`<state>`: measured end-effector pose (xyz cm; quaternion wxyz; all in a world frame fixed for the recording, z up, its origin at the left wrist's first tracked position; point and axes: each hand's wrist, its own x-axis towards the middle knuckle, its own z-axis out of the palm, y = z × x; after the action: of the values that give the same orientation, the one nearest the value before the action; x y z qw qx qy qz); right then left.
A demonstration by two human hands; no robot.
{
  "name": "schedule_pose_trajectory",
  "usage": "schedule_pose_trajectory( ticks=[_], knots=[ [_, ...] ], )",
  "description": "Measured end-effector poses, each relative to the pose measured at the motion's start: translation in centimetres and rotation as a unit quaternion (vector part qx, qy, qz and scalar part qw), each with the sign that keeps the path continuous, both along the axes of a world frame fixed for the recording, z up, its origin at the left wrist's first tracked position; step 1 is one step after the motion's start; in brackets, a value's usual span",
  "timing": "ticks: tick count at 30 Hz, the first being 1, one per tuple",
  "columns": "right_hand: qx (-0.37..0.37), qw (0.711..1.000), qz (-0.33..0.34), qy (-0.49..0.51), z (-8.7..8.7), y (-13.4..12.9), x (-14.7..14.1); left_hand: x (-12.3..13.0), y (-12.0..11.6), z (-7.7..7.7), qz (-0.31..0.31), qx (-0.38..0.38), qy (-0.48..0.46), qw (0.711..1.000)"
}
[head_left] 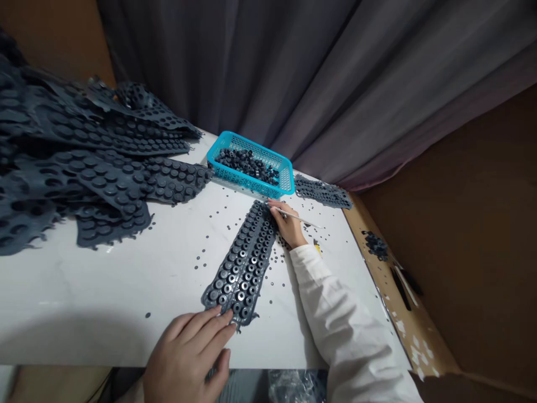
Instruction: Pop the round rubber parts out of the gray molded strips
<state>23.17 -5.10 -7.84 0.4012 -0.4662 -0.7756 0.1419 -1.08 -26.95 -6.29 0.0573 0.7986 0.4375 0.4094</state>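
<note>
A dark grey moulded rubber sheet (241, 257) with rows of round, holed studs lies lengthwise on the white table. My left hand (195, 347) rests at its near end, fingers stretched out and fingertips touching the edge. At the far end, my right hand (289, 224) pinches a thin, light-coloured stick-like tool (308, 223). The tool's tip is by the far studs; what it does there is too small to make out. Small dark discs (201, 258) lie scattered on both sides of the sheet.
Beyond the sheet stands a blue plastic basket (251, 184) holding many small dark rubber pieces. More rubber sheets (104, 179) are heaped at the left. Another sheet (323, 191) lies right of the basket. Dark pieces (375, 245) sit on cardboard at the right. A grey curtain (251, 67) hangs behind.
</note>
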Motion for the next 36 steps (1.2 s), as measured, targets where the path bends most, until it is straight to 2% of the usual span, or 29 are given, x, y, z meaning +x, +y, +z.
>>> schedule_pose_trajectory(
  ticks=[3, 7, 16, 19, 24, 30, 36],
  knots=[
    [-0.018, 1.000, 0.018, 0.012, -0.2, -0.1, -0.2, 0.2, -0.1, -0.1, 0.011, -0.005, -0.022, 1.000],
    [-0.026, 0.999, 0.021, 0.006, -0.3, 0.0, -0.1, 0.0, 0.0, 0.1, -0.006, -0.004, -0.004, 1.000],
    [0.035, 0.985, 0.000, -0.168, -0.3, 0.8, 0.6, 0.0, -0.2, -0.3, 0.000, -0.013, -0.015, 1.000],
    [0.044, 0.981, -0.019, -0.190, -0.5, 1.5, 1.0, 0.1, -0.3, -0.4, -0.001, -0.021, -0.018, 1.000],
    [0.054, 0.988, -0.076, -0.124, -0.3, 1.1, 1.2, 0.2, -0.4, -0.6, 0.000, -0.026, -0.030, 0.999],
    [0.038, 0.999, -0.017, -0.031, 0.5, -1.8, -0.5, 0.4, -0.7, -0.9, 0.012, -0.045, -0.052, 0.998],
    [-0.001, 0.998, -0.048, 0.037, 1.0, -3.1, -1.1, -0.1, -0.1, 0.1, -0.008, -0.020, -0.009, 1.000]
  ],
)
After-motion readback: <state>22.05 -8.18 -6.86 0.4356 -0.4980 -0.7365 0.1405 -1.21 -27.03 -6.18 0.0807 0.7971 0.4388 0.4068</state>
